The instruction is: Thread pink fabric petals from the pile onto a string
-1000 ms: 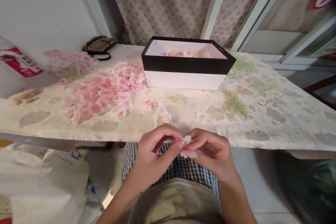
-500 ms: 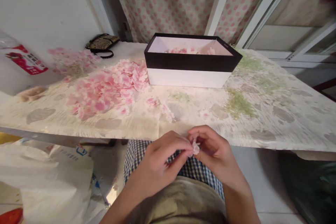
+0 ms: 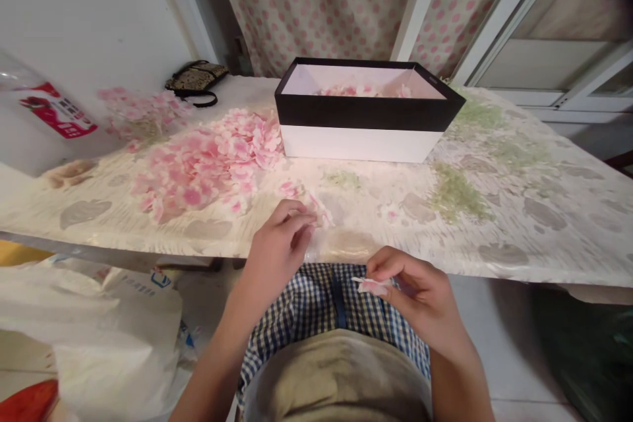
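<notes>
The left hand (image 3: 277, 245) is held over the table edge (image 3: 119, 241), its fingers curled together, any grip hidden; loose pink petals (image 3: 198, 171) are heaped beyond it. A pale pink petal (image 3: 370, 286) is pinched by the fingertips of the right hand (image 3: 415, 293), above checked cloth (image 3: 316, 303).

Soft, even indoor light casts faint shadows; a mild sheen lies on the surface (image 3: 544, 257), wide-angle distortion bends the door frame (image 3: 509, 20) near the edge, and the petals (image 3: 198, 171) look slightly soft.
</notes>
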A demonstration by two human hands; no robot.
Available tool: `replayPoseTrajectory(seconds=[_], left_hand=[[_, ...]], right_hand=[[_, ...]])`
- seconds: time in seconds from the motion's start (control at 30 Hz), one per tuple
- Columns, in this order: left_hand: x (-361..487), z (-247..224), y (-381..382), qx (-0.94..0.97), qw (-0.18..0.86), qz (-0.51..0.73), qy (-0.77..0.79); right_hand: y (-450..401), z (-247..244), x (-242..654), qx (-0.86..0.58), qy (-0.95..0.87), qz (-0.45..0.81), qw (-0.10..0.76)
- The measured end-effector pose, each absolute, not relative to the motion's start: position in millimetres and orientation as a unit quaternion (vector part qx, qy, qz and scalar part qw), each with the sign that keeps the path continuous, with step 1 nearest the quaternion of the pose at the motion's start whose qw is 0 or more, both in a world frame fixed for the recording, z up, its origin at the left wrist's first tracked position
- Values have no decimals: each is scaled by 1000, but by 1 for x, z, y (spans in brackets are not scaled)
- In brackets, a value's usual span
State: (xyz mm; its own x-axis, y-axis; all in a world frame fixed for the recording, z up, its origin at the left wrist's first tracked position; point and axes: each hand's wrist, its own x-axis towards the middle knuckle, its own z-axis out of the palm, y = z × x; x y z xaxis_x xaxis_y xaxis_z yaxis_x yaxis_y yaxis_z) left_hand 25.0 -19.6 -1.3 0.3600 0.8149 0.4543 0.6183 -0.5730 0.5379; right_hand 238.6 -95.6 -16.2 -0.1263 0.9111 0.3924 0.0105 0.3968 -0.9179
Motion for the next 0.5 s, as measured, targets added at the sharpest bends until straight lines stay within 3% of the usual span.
replayPoseTrajectory(seconds=[0.13, 0.3, 0.5], left_hand=[[32, -1, -19, 789, 151, 405, 436], [39, 12, -34, 714, 315, 467, 415], [45, 25, -54, 683, 490, 412, 352]], right_hand=[[-96, -15, 237, -364, -626, 417, 550], [-97, -7, 233, -308, -650, 420, 553], [-98, -6, 227, -240, -607, 495, 574]])
